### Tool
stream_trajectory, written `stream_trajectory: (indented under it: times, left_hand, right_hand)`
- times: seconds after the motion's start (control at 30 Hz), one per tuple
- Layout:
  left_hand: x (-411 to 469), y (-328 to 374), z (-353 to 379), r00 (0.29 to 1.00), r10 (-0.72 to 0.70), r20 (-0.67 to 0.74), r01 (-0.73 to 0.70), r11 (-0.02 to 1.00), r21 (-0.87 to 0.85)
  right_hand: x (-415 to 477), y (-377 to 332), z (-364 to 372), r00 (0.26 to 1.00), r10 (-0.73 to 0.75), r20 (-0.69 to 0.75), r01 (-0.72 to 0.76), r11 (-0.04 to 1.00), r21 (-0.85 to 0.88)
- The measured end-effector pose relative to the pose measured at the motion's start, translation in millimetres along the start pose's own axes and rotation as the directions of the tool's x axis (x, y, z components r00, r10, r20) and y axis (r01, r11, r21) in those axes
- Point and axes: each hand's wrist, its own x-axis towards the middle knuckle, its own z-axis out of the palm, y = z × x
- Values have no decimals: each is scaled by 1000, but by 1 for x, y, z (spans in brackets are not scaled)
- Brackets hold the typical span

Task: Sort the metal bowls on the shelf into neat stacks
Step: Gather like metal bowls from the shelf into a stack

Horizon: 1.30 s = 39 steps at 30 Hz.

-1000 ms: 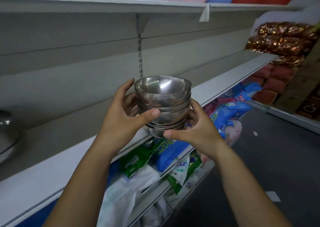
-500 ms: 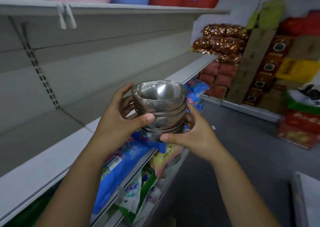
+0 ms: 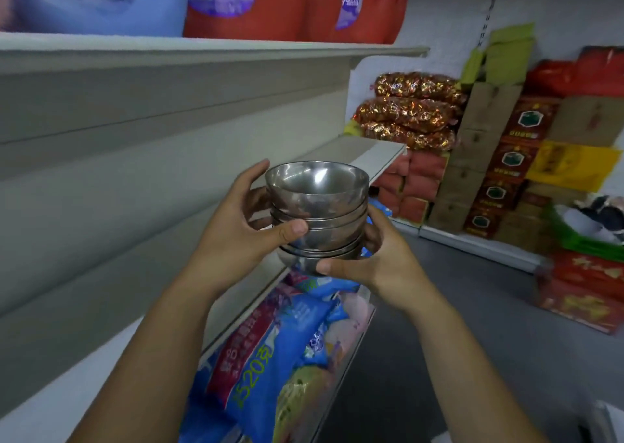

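Observation:
A stack of several nested metal bowls point(image 3: 317, 206) is held in the air in front of the grey shelf point(image 3: 141, 334), upright, mouth up. My left hand point(image 3: 243, 233) grips the stack's left side with the thumb across its front. My right hand point(image 3: 371, 260) cups the stack from below and from the right, thumb on the bottom bowl. The stack hangs over the shelf's front edge, apart from the shelf board.
The shelf board runs on to the far right end point(image 3: 378, 152). Bagged goods point(image 3: 270, 358) fill the shelf below. Red jugs point(image 3: 297, 3) stand on the top shelf. Foil packs point(image 3: 412, 111) and cartons point(image 3: 506, 165) pile up at the aisle's end.
The view has swung to the right along the shelf with the stack still held in both hands. The aisle's end with cartons now fills the right side.

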Motion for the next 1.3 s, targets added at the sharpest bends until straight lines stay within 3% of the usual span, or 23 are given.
stream_trajectory:
  times: [0.2,0.53,0.83,1.3]
  left_hand:
    - [81,-33,13,1000,-20,-22,21,999,50]
    - [173,-87,9,980,-80,-182,111,980,165]
    - [250,-130,32,921,-109,-375,184,968,169]
    - [320,-175,75,826,-36,-563,205,949,240]
  right_hand:
    - [88,37,-25,998,17,53,-18,1000,23]
    - [226,88,-35,973,-6,232,-4,999,43]
    - [341,121,-59,895,-35,445,22,999,35]
    - [438,176,-83,833,-51,550,-6,995,101]
